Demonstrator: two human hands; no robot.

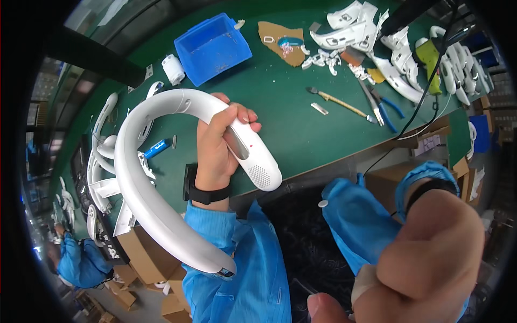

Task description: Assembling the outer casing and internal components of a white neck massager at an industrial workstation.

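Fingers (243, 114) of the L. hand (215, 142) are closed round the R arm of the white U-shaped device (132, 177), beside its long opening, w/ the thumb on top. The device is held up above the near edge of the green worktop (301, 142); its bend is at the far L and its other end hangs by the L. sleeve (215, 220), w/o visible support (touching or not, I can't tell). The R. hand (425, 258) is near R, w/ fingers curled; whether they pinch smth I can't tell. Main risk, imo: the device may twist or slip, b/c one hand grips one arm only & the weight is off to the L; then it could drop past the edge or be scratched. Also, fingers pressing too hard at the opening might mark its rim. Just L, a blue cylinder (156, 148) lies w/ loose white parts; a swing of the bend could knock them. Further out: white bottle (173, 70) beside the blue bin (210, 51) at far L; blue pliers (390, 110) & yellow-handled tool (344, 105) at R; white shells (350, 32) piled at far R.
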